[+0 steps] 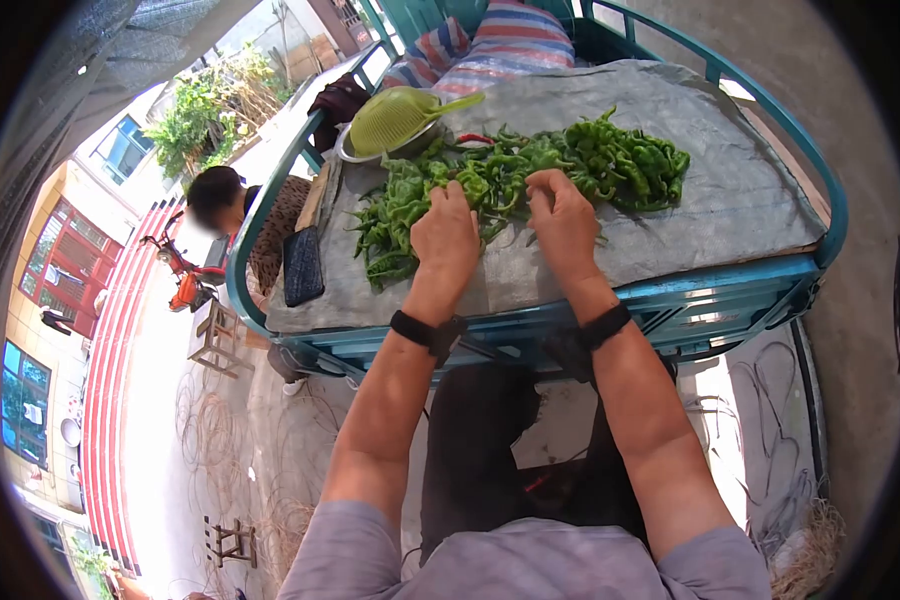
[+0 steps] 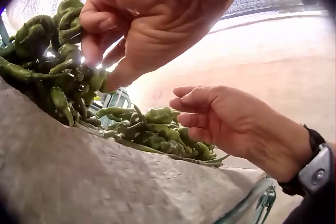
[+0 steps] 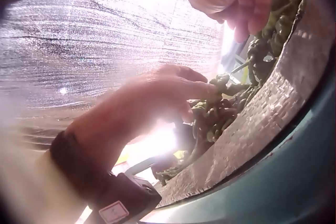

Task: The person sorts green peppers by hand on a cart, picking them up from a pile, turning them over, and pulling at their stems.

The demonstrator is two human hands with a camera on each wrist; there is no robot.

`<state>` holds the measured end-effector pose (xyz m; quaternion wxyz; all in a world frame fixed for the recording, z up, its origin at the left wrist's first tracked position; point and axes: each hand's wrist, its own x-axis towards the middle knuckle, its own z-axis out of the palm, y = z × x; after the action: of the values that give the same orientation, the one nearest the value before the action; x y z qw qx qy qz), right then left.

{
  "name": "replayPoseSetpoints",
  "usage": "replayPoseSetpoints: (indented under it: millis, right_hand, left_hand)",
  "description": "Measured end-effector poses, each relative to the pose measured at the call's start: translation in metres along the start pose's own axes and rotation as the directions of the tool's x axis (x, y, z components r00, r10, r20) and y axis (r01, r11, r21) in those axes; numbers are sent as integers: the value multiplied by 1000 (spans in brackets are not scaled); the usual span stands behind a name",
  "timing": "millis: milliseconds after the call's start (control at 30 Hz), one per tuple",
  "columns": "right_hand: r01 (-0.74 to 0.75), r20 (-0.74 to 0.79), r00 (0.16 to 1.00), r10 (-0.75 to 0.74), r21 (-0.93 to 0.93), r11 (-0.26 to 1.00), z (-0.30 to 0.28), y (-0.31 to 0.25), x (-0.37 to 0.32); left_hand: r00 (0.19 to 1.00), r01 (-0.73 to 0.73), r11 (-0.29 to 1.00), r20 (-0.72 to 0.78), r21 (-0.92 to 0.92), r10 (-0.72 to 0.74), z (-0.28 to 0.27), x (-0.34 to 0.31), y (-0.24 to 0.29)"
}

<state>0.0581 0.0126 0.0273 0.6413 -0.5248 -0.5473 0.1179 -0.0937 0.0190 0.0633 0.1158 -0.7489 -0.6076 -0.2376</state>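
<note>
A heap of green peppers (image 1: pixel 500 180) spreads over a grey woven sheet (image 1: pixel 530 280) on the teal cart bed. My left hand (image 1: pixel 445 242) is at the near side of the heap. In the left wrist view its thumb and fingers pinch at a green pepper (image 2: pixel 97 80) by the pile. A little to the right, my right hand (image 1: pixel 567 232) hovers low over the near edge of the heap. Its fingers are loosely bent with nothing showing between them, and the left wrist view shows the palm side. Dark straps circle both wrists.
A yellow-green plastic strainer (image 1: pixel 395 120) lies in a metal bowl (image 1: pixel 350 152) behind the heap. One red pepper (image 1: pixel 475 139) is among the green ones. A dark flat item (image 1: pixel 303 266) rests at the left. Teal rails (image 1: pixel 832 200) border the bed. A person (image 1: pixel 270 225) is beside it.
</note>
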Motion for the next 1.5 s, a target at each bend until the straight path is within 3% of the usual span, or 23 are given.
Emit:
replayPoseSetpoints:
  millis: [100,200,300,333,433,533,667,767,900,1000,1033,1167,1267,1300,1400,1433,1500]
  right_hand:
    - [-8,44,999,9,-8,1000,-1,-2,0]
    - [-25,75,997,27,-21,999,-2,-4,-1]
    - [-8,72,997,10,-29,1000,-4,-6,0]
    - [-5,70,998,7,-29,1000,-6,-6,-1]
    - [-27,58,998,29,-35,999,-11,-8,1]
    - [10,15,1000,-9,-51,999,-12,-1,4]
    - [-30,20,999,30,-16,999,-16,1,5]
    - [-89,39,995,89,0,996,-19,-2,5]
    - [-84,34,996,84,-15,996,-22,-3,6]
    - [-84,36,996,84,-4,996,-23,-2,6]
    - [-82,36,996,82,2,997,-23,-1,7]
    - [-73,50,996,74,-23,997,-23,-4,6]
    - [-48,67,997,50,-35,998,-21,-3,6]
    - [-46,73,996,49,-34,998,-21,-3,5]
    - [-49,98,994,55,-67,997,-18,-5,1]
    - [-47,107,993,56,-85,995,-16,-5,0]
    - [-33,108,993,41,-75,997,-13,-5,-1]
  left_hand:
    - [996,42,988,68,148,-52,12,4,5]
    - [998,24,993,59,118,-31,12,3,2]
    - [985,-4,985,-170,-171,-26,11,-2,-8]
    - [983,24,930,-162,-366,-89,10,-1,-13]
    - [961,107,582,-66,-806,-269,-7,2,-10]
    - [946,68,361,-54,-930,-319,1,10,-14]
    - [940,12,371,-117,-928,-321,-2,18,-1]
    - [954,-81,366,-178,-927,-242,11,32,8]
    - [935,-213,548,-331,-809,-126,34,48,25]
    - [941,-235,793,-337,-562,40,44,49,34]
    - [923,-289,812,-373,-508,96,43,47,35]
    - [939,-253,922,-304,-294,161,19,28,30]
    - [938,-210,953,-319,-219,134,-7,11,14]
    - [935,-176,978,-330,-113,130,-16,8,8]
    - [942,-92,987,-310,129,128,-16,13,-18]
    - [963,-87,975,-235,205,135,-15,16,-24]
    - [958,-133,963,-220,233,185,-10,22,-29]
